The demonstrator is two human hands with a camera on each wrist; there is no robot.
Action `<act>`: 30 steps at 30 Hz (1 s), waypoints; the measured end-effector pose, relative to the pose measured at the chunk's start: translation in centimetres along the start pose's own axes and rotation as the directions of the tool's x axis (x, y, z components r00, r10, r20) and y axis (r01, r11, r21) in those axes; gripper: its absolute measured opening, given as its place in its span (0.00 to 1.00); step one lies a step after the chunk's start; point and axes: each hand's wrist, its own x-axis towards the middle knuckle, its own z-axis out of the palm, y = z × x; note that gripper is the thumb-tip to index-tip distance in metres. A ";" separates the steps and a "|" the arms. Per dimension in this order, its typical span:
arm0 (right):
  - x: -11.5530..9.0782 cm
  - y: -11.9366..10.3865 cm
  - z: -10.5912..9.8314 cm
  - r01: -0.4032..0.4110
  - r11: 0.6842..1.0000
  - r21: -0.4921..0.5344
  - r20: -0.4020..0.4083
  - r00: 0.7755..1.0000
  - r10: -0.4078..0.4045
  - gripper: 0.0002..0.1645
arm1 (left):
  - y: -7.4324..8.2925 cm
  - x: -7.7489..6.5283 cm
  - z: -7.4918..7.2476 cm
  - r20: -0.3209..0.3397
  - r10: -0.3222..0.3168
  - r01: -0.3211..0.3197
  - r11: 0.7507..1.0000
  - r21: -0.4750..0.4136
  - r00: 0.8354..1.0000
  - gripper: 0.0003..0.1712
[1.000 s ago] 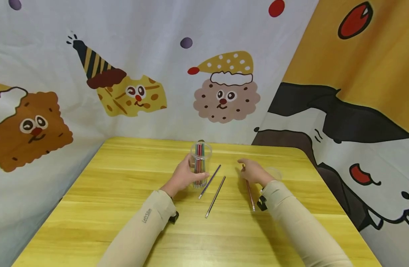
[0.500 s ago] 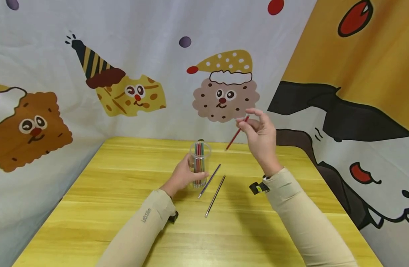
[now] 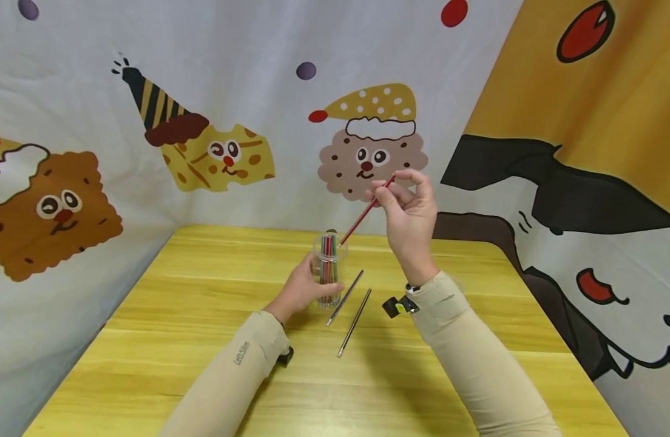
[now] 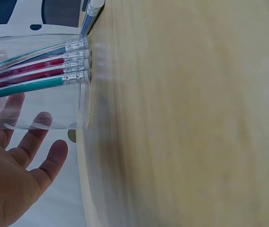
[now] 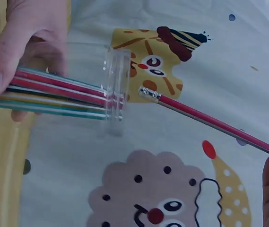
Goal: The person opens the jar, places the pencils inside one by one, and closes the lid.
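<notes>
Held the left hand low, with thumb and fingers gripping an upright clear jar on the table. Held the right hand higher, pinching a red pencil slantwise near its upper end. Pointed the eraser down at the jar's mouth, just outside the rim; could not judge the gap well from the head view. Had more pencils standing inside, a purple pencil and a dark pencil lying to the right, the back edge close behind, and table stretching away leftward.
</notes>
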 end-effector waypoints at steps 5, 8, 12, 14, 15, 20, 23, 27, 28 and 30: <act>-1.7 1.7 1.1 -0.092 0.994 -0.063 0.109 0.989 0.098 0.18 | 0.1 0.1 0.0 -0.017 0.010 -0.010 1.000 -0.008 1.000 0.45; -3.9 3.2 1.5 -0.152 0.967 -0.203 0.235 0.951 0.199 0.18 | -0.1 0.1 0.2 -0.013 0.025 -0.025 0.999 -0.025 1.000 0.44; -6.3 4.3 1.8 -0.043 0.914 -0.404 0.359 0.911 0.201 0.15 | -0.3 0.0 0.3 -0.001 0.043 -0.043 0.999 -0.026 0.999 0.41; -6.6 4.5 1.9 0.040 0.878 -0.476 0.389 0.906 0.170 0.13 | -0.3 0.0 0.3 0.000 0.043 -0.043 0.999 -0.019 0.999 0.39; -6.6 4.5 1.9 0.067 0.863 -0.500 0.398 0.903 0.161 0.12 | -0.3 0.0 0.3 0.000 0.041 -0.041 0.999 -0.015 0.999 0.39; -6.6 4.9 1.8 0.112 0.794 -0.597 0.412 0.892 0.184 0.09 | 0.0 0.0 0.1 0.008 0.037 -0.037 0.999 -0.012 0.999 0.40; -6.4 4.9 1.7 0.118 0.775 -0.621 0.412 0.890 0.194 0.08 | 0.1 0.1 0.0 0.005 0.037 -0.037 0.999 -0.010 0.999 0.38; -6.2 4.5 1.8 0.128 0.740 -0.660 0.409 0.888 0.211 0.09 | 0.2 0.1 0.0 -0.008 0.030 -0.030 0.999 -0.013 1.000 0.38; -6.2 4.5 1.8 0.129 0.730 -0.672 0.404 0.890 0.214 0.09 | 0.2 0.1 0.0 -0.008 0.028 -0.028 1.000 -0.013 1.000 0.38; -6.2 4.4 1.7 0.129 0.713 -0.689 0.388 0.897 0.213 0.09 | 0.1 0.1 0.0 -0.002 0.026 -0.026 1.000 -0.015 1.000 0.40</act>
